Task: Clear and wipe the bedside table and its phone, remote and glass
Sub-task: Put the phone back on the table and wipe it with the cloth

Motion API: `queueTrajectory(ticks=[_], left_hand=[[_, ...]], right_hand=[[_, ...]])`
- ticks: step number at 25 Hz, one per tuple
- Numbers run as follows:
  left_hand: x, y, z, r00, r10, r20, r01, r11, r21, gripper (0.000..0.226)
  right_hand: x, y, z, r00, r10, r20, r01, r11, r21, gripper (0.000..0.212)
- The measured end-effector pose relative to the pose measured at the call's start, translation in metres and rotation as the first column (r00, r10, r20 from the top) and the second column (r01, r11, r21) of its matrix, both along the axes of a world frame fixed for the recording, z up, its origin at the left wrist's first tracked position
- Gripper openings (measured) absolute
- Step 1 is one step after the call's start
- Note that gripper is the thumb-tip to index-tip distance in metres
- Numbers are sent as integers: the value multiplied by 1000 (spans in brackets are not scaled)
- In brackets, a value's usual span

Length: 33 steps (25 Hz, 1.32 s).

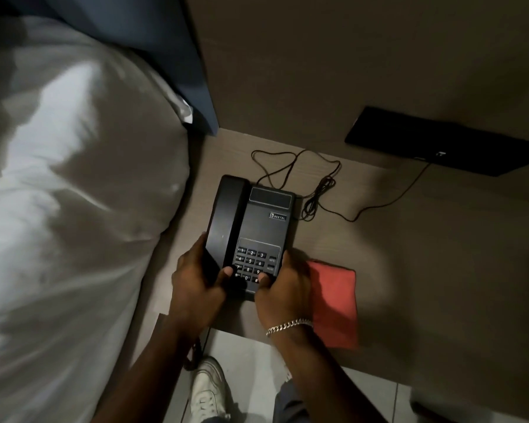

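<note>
A black desk phone (pixel 257 221) with its handset in the cradle sits on the beige bedside table (pixel 409 254), near the table's left side. My left hand (pixel 196 282) grips the phone's near left edge by the handset, thumb on the keypad's edge. My right hand (pixel 283 288) grips the near right corner, thumb on the keypad. Whether the phone rests on the table or is slightly lifted I cannot tell. A red cloth (pixel 336 303) lies flat on the table just right of my right hand. No remote or glass is in view.
The phone's thin black cord (pixel 315 190) loops behind it and runs to a black wall panel (pixel 440 141) at the back right. A white pillow and bedding (pixel 74 193) press against the table's left side. My white shoe (pixel 208 389) stands on the tiled floor below.
</note>
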State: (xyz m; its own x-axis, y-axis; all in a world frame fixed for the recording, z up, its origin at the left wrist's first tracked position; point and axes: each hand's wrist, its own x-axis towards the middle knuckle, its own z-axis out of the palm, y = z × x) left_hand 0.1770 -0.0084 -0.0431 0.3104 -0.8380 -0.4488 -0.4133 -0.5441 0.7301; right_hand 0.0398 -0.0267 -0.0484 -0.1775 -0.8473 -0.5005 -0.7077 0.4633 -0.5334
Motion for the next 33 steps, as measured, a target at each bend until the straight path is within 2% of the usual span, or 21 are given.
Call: queueTrajectory(ticks=[8,10,12,15,17,19,22,25,28,30,33], left_hand=[[9,-54,-1,998,-63,26,62,998,25,79],[8,-48,3,995,-78,67,76,997,27,79],[10,-37,4,992,-106,65,107,994,-13,80],[23,-25,-4,980,-187,63,190,981,-47,85],[27,-19,-10,967,-234,100,243,967,-80,92],[27,-11,-19,951,-258,170,277,955,-101,93],[27,1,-38,903,-275,329,344,923,-174,86],[28,6,-56,857,-281,431,388,903,-184,84],[28,4,-63,796,-313,518,439,888,-137,88],[28,3,-62,765,-340,547,466,879,-105,86],[29,2,-65,740,-339,581,478,872,-101,81]], right_hand=[[9,-50,5,999,-18,-36,17,999,-29,29],[8,-47,13,999,2,-41,-4,999,-45,32],[-3,-34,22,995,55,-78,-65,988,-139,41],[-29,4,22,941,95,-326,-216,908,-358,49],[-43,32,7,880,78,-469,-254,911,-324,63],[-52,52,-18,840,143,-523,-318,911,-263,73],[-70,44,-46,840,234,-490,-433,833,-345,62],[-61,16,-35,933,190,-305,-334,769,-545,60],[-10,-19,-14,935,305,-182,-346,664,-663,53],[31,-40,-7,890,380,-251,-446,618,-647,55],[76,-66,-8,768,469,-436,-637,627,-448,62]])
